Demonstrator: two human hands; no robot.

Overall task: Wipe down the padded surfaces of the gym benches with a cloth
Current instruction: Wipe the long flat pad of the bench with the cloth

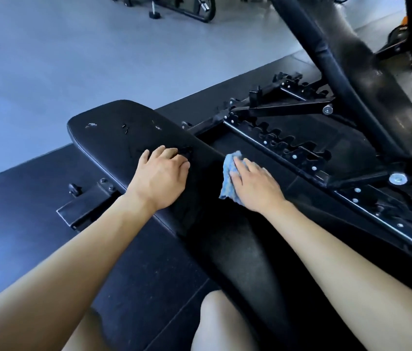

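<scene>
A black padded bench seat (pixel 114 127) runs from the upper left toward me, its vinyl torn in a few spots. My left hand (pixel 160 173) rests on top of the pad, fingers loosely bent, holding nothing. My right hand (pixel 255 182) presses a crumpled blue cloth (pixel 229 178) against the pad's right side with flat fingers. The raised black backrest pad (pixel 346 79) slants up at the upper right.
The bench's black steel frame with a notched adjustment rail (pixel 288 145) lies right of the seat. A foot bracket (pixel 86 201) sticks out on the left. Black rubber matting (pixel 22 224) borders grey floor (pixel 48 59). Other gym equipment (pixel 187 8) stands far back. My knees show at the bottom.
</scene>
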